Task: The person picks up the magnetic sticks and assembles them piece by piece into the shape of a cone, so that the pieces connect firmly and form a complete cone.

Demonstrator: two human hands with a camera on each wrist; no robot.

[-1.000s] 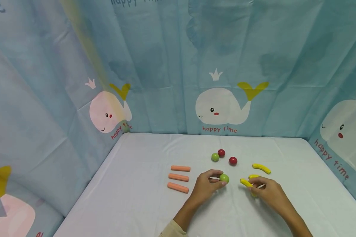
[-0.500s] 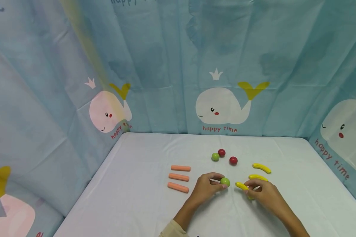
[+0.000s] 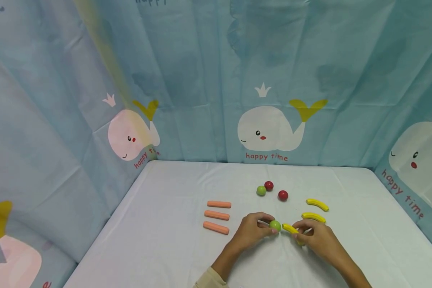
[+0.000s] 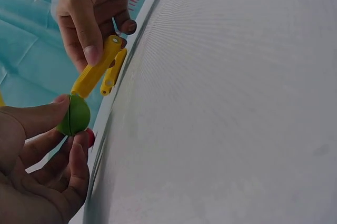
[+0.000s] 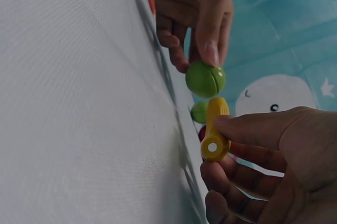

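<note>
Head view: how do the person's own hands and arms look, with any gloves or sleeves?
The left hand and right hand are bare, without gloves. A light beige sleeve covers part of the left forearm; the right forearm shows no sleeve in view. No cables or markings are visible.

Yellow stick (image 5: 211,133) in right hand (image 5: 296,155)

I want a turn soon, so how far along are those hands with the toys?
Done, it seems: the left hand grips a green ball and the right hand pinches a yellow banana. In hand: those two are held close, with a thin gap in the head view. Maybe to come: three orange sticks, two more bananas, a second green ball and two red balls, all unheld on the white table.
</note>
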